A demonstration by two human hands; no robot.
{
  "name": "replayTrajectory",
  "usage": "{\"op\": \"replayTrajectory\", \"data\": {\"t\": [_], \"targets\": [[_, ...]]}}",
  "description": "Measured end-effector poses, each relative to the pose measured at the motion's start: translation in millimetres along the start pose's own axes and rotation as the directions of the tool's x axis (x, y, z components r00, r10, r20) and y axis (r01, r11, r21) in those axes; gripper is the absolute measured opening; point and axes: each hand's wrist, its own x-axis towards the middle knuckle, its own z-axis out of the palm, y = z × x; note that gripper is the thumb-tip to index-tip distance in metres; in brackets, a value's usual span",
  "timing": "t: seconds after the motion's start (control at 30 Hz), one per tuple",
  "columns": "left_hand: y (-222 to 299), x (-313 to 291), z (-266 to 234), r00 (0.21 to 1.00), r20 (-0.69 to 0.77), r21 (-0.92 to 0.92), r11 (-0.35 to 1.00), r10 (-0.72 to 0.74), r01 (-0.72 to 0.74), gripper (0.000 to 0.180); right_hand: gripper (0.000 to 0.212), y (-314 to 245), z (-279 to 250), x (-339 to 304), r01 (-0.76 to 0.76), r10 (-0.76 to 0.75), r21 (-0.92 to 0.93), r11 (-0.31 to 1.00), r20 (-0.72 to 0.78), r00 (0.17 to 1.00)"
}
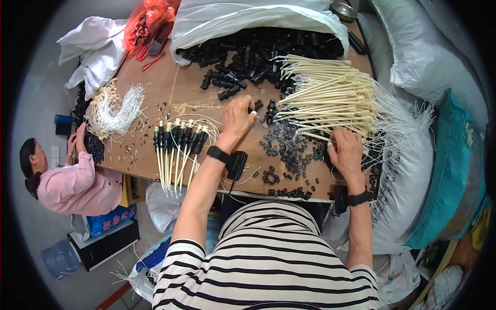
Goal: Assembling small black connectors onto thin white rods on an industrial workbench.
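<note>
My left hand (237,120) is closed over the middle of the table, pinching a short black plastic fitting (258,105) that pokes out by its fingertips. Something white covers the tip of its thumb. My right hand (346,151) has its fingers closed on one cream rod (314,136), whose pale tip points left. Above that hand lies a big bundle of cream rods (330,98) with thin white cords (400,124) trailing right. Small black rings (292,155) are scattered on the table between my hands. Black fittings (232,77) are heaped beyond my left hand.
A white sack (258,15) spills black fittings at the far edge. Left of my forearm lie rods with black fittings on them (178,150). A person in pink (77,181) works by a white cord bundle (121,111). Stuffed sacks (413,191) crowd the right side.
</note>
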Motion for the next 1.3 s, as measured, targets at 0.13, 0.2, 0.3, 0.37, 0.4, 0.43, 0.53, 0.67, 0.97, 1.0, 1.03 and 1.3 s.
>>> {"op": "replayTrajectory", "data": {"t": [0.13,0.2,0.3,0.37,0.4,0.43,0.53,0.67,0.97,1.0,1.03,1.3], "targets": [[6.1,-26.6,-15.1,0.994,-0.013,-0.163,0.981,-0.105,0.102,0.02,0.025,-35.2,-10.3,8.3,0.082,-0.092,0.123,0.989,0.084,0.992],[9.1,-37.2,-20.3,1.0,0.013,-0.301,0.954,0.0,0.004,0.028,0.027,-44.2,-1.5,9.0,0.048,-0.077,0.245,0.968,0.109,0.991],[20.4,-48.3,-27.3,0.98,0.147,-0.395,0.901,-0.133,0.181,0.025,0.033,-49.6,14.4,8.9,0.061,-0.094,0.429,0.901,0.057,0.994],[20.2,-52.2,-25.9,0.978,0.167,-0.403,0.896,-0.129,0.187,0.027,0.033,-57.9,14.2,9.6,0.08,-0.151,0.463,0.883,0.118,0.981],[20.4,-53.1,-23.5,0.988,0.118,-0.317,0.946,0.102,-0.06,0.029,0.033,-59.5,16.1,7.2,0.068,-0.159,0.442,0.895,0.171,0.972],[22.5,-53.4,-21.1,0.939,0.092,-0.218,0.926,0.333,-0.307,0.031,0.033,-64.2,21.1,4.8,0.068,-0.158,0.439,0.896,0.171,0.972],[35.1,-60.3,-12.6,0.883,0.06,-0.081,0.884,0.466,-0.461,0.029,0.034,-77.8,27.9,4.2,0.199,-0.242,0.253,0.947,0.151,0.958],[8.5,-64.9,-13.4,0.884,-0.074,0.093,0.886,0.461,-0.455,0.023,0.037,-64.9,0.8,7.8,-0.156,0.13,0.034,0.987,0.395,0.91],[31.2,-82.8,-21.6,0.94,0.019,-0.144,0.931,0.341,-0.335,0.021,0.005,-57.3,12.1,8.8,-0.12,0.163,0.918,0.378,0.062,0.985],[29.6,-88.1,-33.9,0.985,0.167,-0.031,0.999,0.033,-0.028,0.016,0.004,-40.4,-9.4,-0.6,-0.466,0.242,0.871,-0.154,0.491,0.837],[25.0,-88.6,-31.8,0.985,0.169,-0.03,0.999,0.029,-0.024,0.016,0.006,-36.7,-4.9,0.7,-0.162,0.079,0.894,-0.417,0.214,0.974],[51.3,-79.3,-28.2,0.895,0.387,-0.644,0.63,-0.222,0.434,0.021,0.015,-102.9,34.6,0.1,0.063,-0.124,0.386,0.92,0.135,0.983]]}}
